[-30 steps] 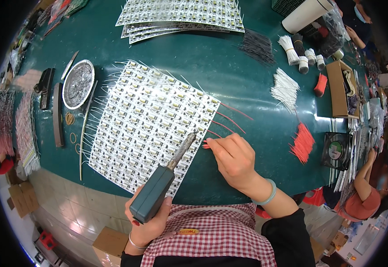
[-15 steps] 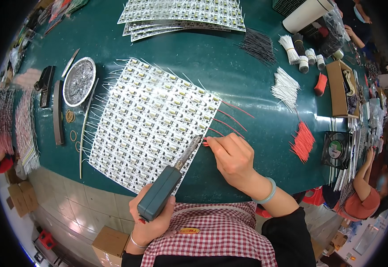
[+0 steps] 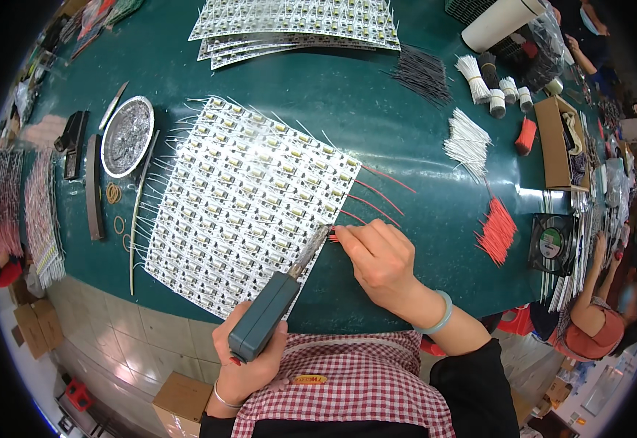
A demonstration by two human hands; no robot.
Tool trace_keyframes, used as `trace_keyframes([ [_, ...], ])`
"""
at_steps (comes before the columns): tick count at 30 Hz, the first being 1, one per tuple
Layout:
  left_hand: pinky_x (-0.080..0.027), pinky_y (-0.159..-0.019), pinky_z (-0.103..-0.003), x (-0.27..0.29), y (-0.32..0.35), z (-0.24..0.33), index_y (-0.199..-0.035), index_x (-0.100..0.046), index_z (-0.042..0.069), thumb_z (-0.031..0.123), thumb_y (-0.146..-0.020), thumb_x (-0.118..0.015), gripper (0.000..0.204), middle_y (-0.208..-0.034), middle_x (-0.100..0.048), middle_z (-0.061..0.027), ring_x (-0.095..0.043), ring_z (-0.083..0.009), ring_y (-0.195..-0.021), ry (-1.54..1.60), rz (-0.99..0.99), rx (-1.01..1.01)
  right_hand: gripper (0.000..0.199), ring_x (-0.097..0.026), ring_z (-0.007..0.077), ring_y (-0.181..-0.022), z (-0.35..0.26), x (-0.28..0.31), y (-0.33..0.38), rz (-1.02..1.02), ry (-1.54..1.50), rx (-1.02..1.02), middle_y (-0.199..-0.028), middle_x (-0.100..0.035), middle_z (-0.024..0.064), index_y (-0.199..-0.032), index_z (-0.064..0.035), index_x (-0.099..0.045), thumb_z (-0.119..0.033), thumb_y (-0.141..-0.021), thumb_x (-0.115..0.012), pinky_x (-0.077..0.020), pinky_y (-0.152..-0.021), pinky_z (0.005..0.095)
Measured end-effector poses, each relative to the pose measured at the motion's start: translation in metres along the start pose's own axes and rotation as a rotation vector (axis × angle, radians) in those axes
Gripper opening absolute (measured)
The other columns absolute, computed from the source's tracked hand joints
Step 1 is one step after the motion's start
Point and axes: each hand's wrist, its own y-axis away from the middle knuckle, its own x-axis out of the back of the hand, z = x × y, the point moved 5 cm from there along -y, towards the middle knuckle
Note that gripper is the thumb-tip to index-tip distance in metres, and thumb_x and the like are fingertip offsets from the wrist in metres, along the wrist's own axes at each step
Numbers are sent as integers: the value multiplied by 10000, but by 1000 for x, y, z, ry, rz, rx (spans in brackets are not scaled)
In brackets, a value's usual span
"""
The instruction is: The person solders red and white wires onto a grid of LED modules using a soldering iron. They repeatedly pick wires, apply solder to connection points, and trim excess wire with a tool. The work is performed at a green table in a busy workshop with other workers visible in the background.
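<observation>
My left hand (image 3: pixel 249 354) is closed round the dark green handle of a soldering iron (image 3: pixel 264 317). Its metal tip points up and right, to the right edge of a white circuit board panel (image 3: pixel 242 197). Pinched in my right hand (image 3: pixel 378 255) are short red wires (image 3: pixel 334 236), their ends right beside the iron's tip at that edge. Whether the tip touches a wire cannot be made out. Several red wires (image 3: pixel 377 196) stick out from the panel's right edge above my hand, and white wires (image 3: pixel 159 179) from its left edge.
More circuit board panels (image 3: pixel 296 25) are stacked at the far side. Loose black wires (image 3: pixel 421 75), white wires (image 3: pixel 467 144) and red wires (image 3: pixel 497 232) lie to the right, near a small fan (image 3: pixel 552 243). On the left stand a silvery bowl (image 3: pixel 148 150) and rubber bands (image 3: pixel 114 193).
My right hand has shifted slightly left, bringing the red wires closer to the iron's tip. The iron has barely moved. At far right, a co-worker's arms have moved.
</observation>
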Motion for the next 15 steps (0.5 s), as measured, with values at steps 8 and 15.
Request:
trace_keyframes([
  [8,-458,-547,-240,5,6,-6,-962,-668,-54,-9,-765,-722,209,-792,-651,-76,-582,-94,-624,12,37,56,241,-550,181,-684,-1,0,-2,-3,3,-14,-803,-581,42,-961,-5,-664,-35,-723,-683,-408,-551,304],
  [15,-480,-564,-255,6,13,-11,-1001,-682,-50,3,-756,-732,256,-825,-667,-95,-603,-122,-630,21,52,118,238,-548,183,-686,-2,0,0,-3,20,-23,-800,-573,39,-951,-5,-665,-24,-714,-682,-409,-547,304],
])
